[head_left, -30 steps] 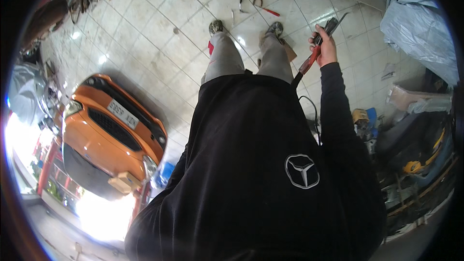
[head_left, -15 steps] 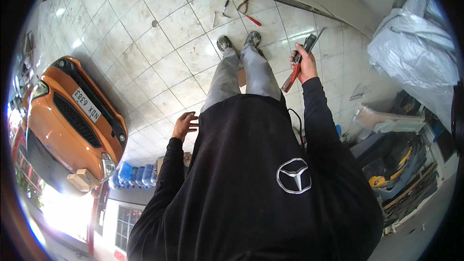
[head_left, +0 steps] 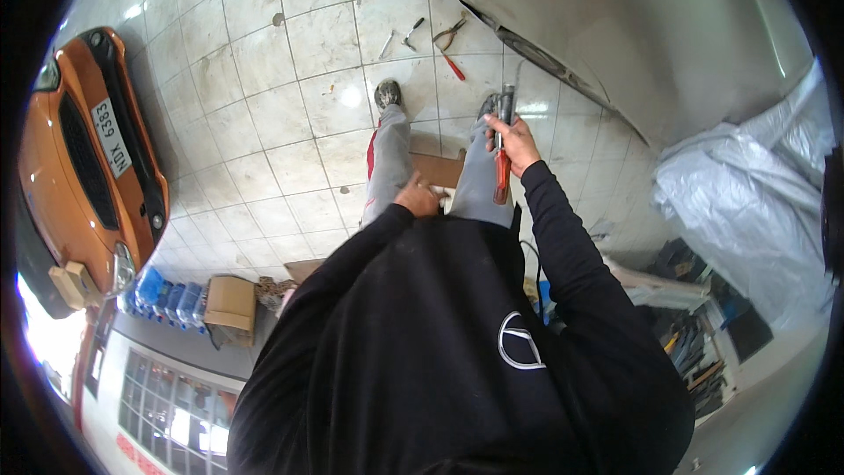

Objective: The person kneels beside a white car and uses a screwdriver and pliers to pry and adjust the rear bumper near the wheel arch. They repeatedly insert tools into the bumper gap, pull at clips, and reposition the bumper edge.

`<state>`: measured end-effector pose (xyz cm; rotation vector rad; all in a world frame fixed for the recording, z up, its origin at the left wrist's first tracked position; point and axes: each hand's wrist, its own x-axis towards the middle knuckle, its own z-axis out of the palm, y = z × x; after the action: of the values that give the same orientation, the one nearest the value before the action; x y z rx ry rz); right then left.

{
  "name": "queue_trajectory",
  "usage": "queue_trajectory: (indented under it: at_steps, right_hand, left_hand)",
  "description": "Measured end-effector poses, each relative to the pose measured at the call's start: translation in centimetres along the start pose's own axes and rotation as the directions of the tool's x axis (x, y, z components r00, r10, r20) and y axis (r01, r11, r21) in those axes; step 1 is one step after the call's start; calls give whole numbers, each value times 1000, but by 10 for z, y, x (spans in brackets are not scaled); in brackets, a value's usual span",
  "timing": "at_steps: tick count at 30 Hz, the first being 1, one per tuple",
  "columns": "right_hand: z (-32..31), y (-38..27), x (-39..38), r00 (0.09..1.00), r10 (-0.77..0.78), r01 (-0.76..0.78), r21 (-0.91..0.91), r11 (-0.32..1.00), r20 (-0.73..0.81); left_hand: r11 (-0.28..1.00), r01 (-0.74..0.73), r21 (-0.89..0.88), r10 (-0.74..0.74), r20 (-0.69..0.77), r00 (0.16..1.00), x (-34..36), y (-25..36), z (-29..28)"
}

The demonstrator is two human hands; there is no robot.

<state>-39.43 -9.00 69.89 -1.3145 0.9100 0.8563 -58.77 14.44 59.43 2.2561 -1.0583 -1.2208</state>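
My right hand (head_left: 514,142) is closed around a long hand tool with a red handle (head_left: 502,178) and a dark shaft-like part (head_left: 507,104). The red end points back toward me, above my right thigh. Whether it is one tool or two held together I cannot tell. Between my thighs, my left hand (head_left: 420,195) lies against the inside of my left leg with its fingers extended, holding nothing I can see. Beside its fingertips is a low brown stool or board (head_left: 435,171), partly hidden by my legs.
Pliers (head_left: 449,33), a red-handled tool (head_left: 454,68) and small metal tools (head_left: 412,32) lie on the tiled floor ahead. A grey car body (head_left: 607,26) rises at the front right, near grey plastic sheeting (head_left: 747,176). An orange car (head_left: 83,149) stands left, with a cardboard box (head_left: 230,301) behind.
My left hand has moved from beside my hip inward between my legs. My right hand has swung left with the tool, which now stands more upright. My legs are wider apart, and the view has shifted.
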Motion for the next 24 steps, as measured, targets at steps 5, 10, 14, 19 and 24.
queue_trajectory:
  at_steps: [5,10,14,19,24]
  right_hand:
    - [-24,14,66,983,-17,61,-243,968,181]
    - [-29,33,164,923,117,91,-505,858,365]
    - [-39,75,270,921,45,145,-448,882,387]
    - [-22,138,430,933,32,176,-532,828,359]
    - [-23,199,546,944,-6,166,-459,873,329]
  left_hand:
    - [767,-24,-641,-13,-53,998,28,73,11]
    - [733,11,-680,-177,-175,968,23,63,-59]
    - [257,17,-966,-942,-247,225,46,-128,14]
    - [-249,586,-772,-951,310,4,132,-252,266]
    - [-260,430,-865,-941,327,88,152,-231,360]
